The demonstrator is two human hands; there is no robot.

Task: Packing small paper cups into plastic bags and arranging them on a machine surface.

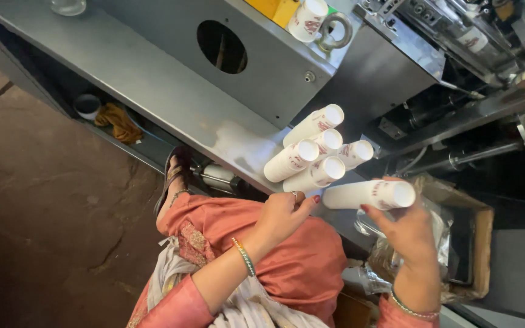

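My right hand [409, 234] grips a long stack of white paper cups [369, 194] lying sideways, its open end pointing right. My left hand [282, 214] rests with fingertips against the left end of that stack, beside the edge of the grey metal table [171, 91]. Several more stacks of white printed paper cups [314, 152] lie bundled together on the table just above my hands, open ends facing upper right.
A grey machine housing with a round hole [222, 47] stands behind the table. One paper cup [307, 19] sits on top of it. Machine parts [487, 42] fill the upper right. A cardboard box lined with clear plastic [463, 243] sits to the right of my lap.
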